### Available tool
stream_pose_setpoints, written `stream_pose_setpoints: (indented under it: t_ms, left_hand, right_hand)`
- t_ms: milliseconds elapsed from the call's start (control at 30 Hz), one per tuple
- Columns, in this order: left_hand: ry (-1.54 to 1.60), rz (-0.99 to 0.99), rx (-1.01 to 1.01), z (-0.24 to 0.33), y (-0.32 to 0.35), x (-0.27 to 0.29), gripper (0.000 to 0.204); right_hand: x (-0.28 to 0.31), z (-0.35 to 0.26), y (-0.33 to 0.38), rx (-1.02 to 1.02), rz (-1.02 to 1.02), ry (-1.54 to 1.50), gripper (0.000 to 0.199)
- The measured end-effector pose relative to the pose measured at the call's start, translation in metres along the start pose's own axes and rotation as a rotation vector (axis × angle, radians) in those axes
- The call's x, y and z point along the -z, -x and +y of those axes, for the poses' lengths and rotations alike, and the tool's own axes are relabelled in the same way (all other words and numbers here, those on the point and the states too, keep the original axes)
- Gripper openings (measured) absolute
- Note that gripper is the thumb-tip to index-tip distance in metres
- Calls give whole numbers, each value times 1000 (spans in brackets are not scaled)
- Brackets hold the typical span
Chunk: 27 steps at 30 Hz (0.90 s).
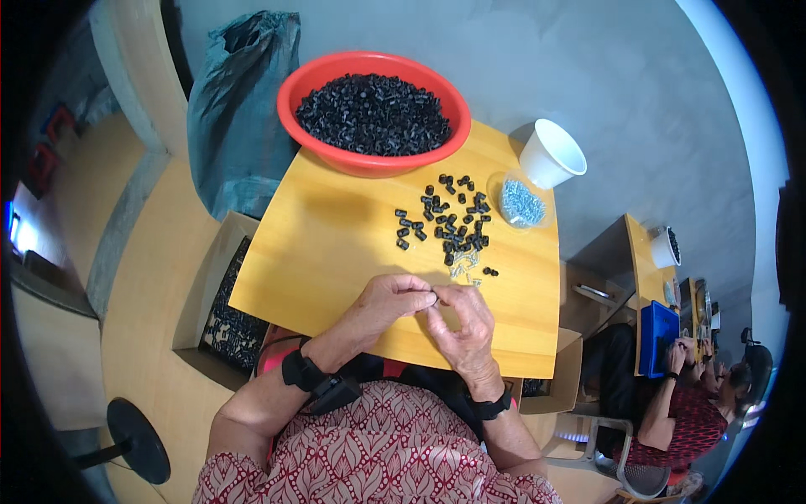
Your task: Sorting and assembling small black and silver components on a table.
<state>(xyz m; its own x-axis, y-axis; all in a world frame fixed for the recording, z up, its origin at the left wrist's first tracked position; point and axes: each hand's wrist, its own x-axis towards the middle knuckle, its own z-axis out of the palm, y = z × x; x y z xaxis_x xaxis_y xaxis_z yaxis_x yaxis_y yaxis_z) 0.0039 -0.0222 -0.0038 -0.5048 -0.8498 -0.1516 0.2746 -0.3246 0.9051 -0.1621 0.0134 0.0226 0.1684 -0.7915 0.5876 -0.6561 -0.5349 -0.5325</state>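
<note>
My left hand (388, 304) and my right hand (463, 328) meet over the near part of the yellow table (294, 273). Their fingertips are pinched together on a small black plastic part (433, 295), mostly covered by the fingers. Just beyond them lies a little group of silvery screws (464, 266). Loose short black plastic parts (449, 228) are scattered behind the screws. A clear tub of screws (522, 204) stands to their right. At the far edge, a big red basin (290, 113) is heaped with the same kind of black parts.
Beside the clear tub a white bucket (550, 155) leans. A dark green sack (239, 126) stands at the far left. Cardboard boxes flank the table, the left box (197, 315) holding black parts. To the right, another person (684, 412) sits by a blue crate (659, 336).
</note>
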Motion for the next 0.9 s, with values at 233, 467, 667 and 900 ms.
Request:
stream_pose_setpoints:
  t_ms: [233, 467, 667, 900]
  left_hand:
    - [-124, 137, -48, 0, -5, 5, 18]
    - [-238, 206, -62, -4, -6, 3, 16]
    - [-461, 177, -149, -17, -8, 3, 14]
    - [-558, 164, -152, -4, -1, -4, 26]
  right_hand:
    - [-18, 3, 22, -159, -8, -159, 44]
    - [-23, 10, 26, -345, -75, -241, 27]
    - [-25, 14, 30, -383, -49, -253, 21]
    - [-23, 13, 28, -372, -45, -268, 26]
